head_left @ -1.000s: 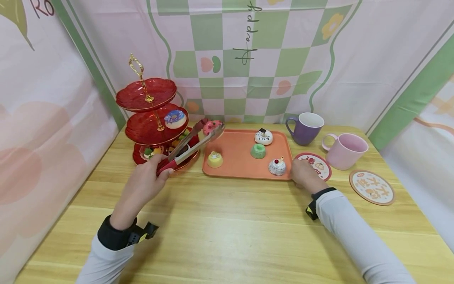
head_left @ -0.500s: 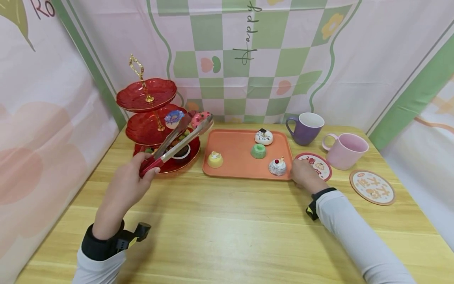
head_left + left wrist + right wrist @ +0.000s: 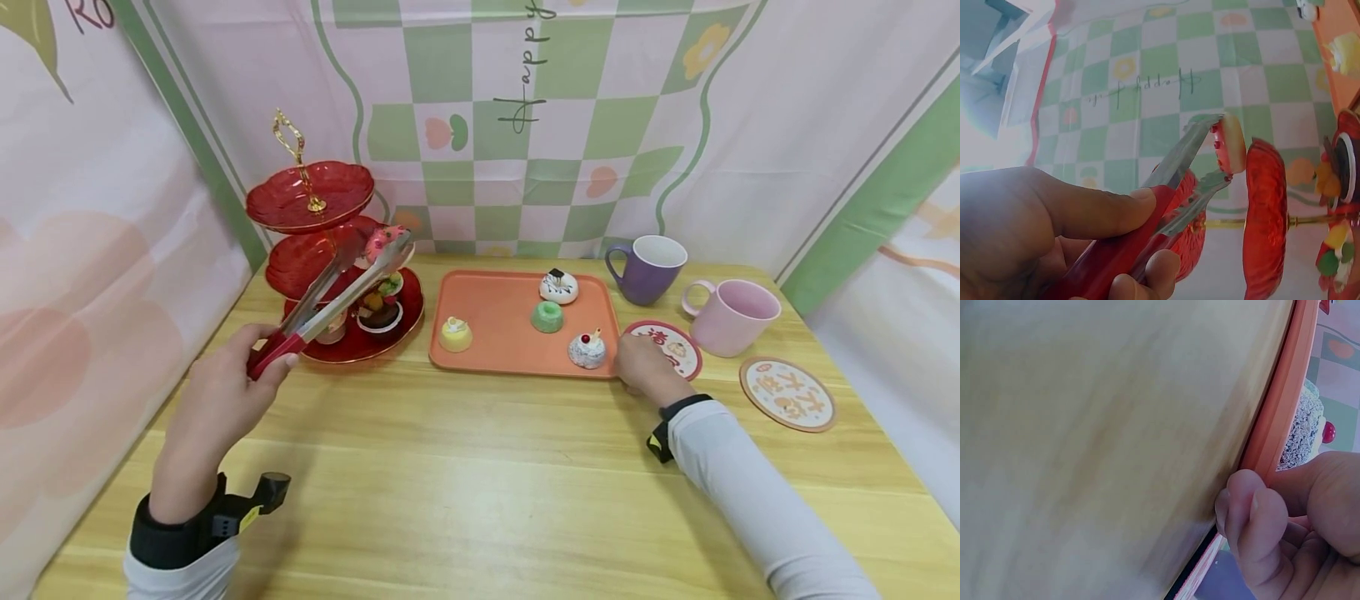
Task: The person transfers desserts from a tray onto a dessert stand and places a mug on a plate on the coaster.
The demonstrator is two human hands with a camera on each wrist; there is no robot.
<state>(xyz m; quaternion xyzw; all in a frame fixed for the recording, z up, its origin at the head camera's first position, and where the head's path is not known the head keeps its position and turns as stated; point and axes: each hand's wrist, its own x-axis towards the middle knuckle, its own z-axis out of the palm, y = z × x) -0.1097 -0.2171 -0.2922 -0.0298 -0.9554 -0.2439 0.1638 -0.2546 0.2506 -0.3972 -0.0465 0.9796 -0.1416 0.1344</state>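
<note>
Head view has our left grip curled round the handles of the red-handled tongs. Their tips hold the pink donut well beyond that grip, to its far right, by the right edge of the red stand's middle tier. Our right grip pinches the orange tray by its near right corner.

Seemingly a staged tea corner: printed cloth walls three sides of a bench set with mugs and a stand.
</note>
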